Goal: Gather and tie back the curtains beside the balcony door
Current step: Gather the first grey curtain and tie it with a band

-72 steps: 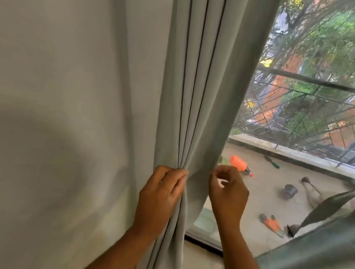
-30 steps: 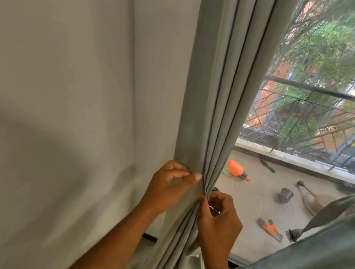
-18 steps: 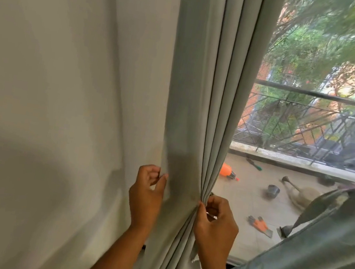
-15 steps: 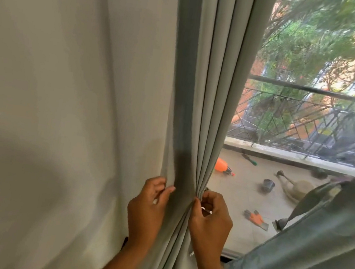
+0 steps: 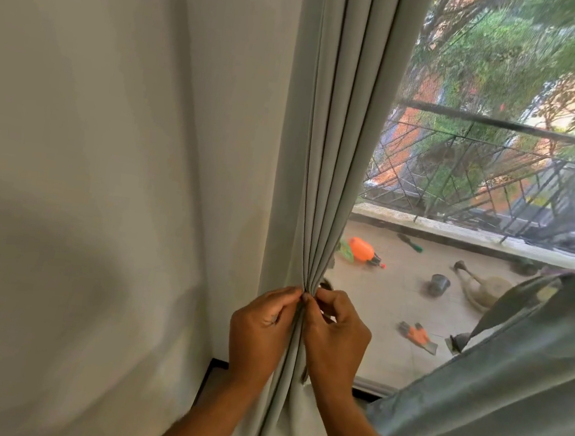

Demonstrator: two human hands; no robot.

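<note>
A pale grey-green curtain [image 5: 340,121] hangs in narrow folds beside the balcony door glass [image 5: 506,174], drawn into a tight bunch at waist height. My left hand [image 5: 260,332] grips the bunch from the left, fingers curled round the folds. My right hand [image 5: 333,339] pinches the same bunch from the right, thumb and fingertips meeting my left hand's at the front. No tie-back is visible; anything between my fingertips is hidden. A second curtain panel [image 5: 498,388] of the same cloth slants across the lower right.
A plain white wall [image 5: 102,155] fills the left half. Through the glass lies the balcony floor with an orange spray bottle [image 5: 361,250], a small pot [image 5: 439,284], a watering can [image 5: 483,288], orange gloves [image 5: 418,336] and a metal railing [image 5: 507,171].
My left hand has moved right from the curtain's left edge and closed round the folds, meeting my right hand. The bunch is narrower than before.
</note>
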